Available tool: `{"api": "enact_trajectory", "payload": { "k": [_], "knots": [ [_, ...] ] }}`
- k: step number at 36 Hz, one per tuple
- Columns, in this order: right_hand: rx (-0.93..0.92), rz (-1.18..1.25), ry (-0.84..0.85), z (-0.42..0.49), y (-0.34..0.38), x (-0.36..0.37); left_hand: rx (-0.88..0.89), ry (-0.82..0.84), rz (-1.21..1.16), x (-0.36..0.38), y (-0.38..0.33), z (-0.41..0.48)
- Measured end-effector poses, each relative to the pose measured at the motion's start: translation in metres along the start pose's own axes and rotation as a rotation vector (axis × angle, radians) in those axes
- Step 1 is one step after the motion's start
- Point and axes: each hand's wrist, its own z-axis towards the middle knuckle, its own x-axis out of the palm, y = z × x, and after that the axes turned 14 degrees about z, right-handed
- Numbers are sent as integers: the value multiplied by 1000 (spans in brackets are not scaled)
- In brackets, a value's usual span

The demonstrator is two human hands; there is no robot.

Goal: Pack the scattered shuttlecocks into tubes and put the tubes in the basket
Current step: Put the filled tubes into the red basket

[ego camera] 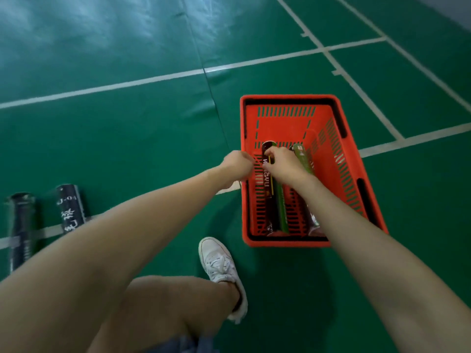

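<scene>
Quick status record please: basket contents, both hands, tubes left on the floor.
basket: red, on the court floor, holds at least two tubes
dark tube: lying in basket, right hand pinches its far end
green tube: in basket, right of dark tube
left hand: at basket's left rim, grip unclear
floor tubes: two dark, outside basket, far left

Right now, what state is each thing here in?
Basket: upright on the floor, holding tubes.
Dark tube: lying in the basket, far end gripped by the right hand.
Green tube: lying in the basket beside it.
Black tubes: lying on the floor, outside the basket.
Left hand: at the basket's left rim; grip unclear.
</scene>
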Motion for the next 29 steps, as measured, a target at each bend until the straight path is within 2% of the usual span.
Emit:
{"api": "enact_trajectory", "payload": {
  "k": [3, 7, 14, 19, 22, 26, 29],
  "knots": [
    [-147, -135, -18, -6, 46, 0, 45, -150, 171, -39, 23, -17],
    [-329, -325, 55, -11, 118, 30, 78, -267, 543, -98, 84, -40],
    [-587, -561, 258, -12, 235, 159, -30, -290, 1067, -173, 246, -87],
    [-714, -636, 484, -5, 285, 285, -203, -195, 1053, -204, 369, -103],
    [-687, -600, 604, 3, 293, 346, -308, -162, 930, -204, 429, -102],
    [-506, -490, 708, 11, 290, 429, -449, -100, 719, -188, 504, -90],
    [-248, -344, 786, 14, 272, 479, -561, -188, 580, -168, 548, -79]
  ]
}}
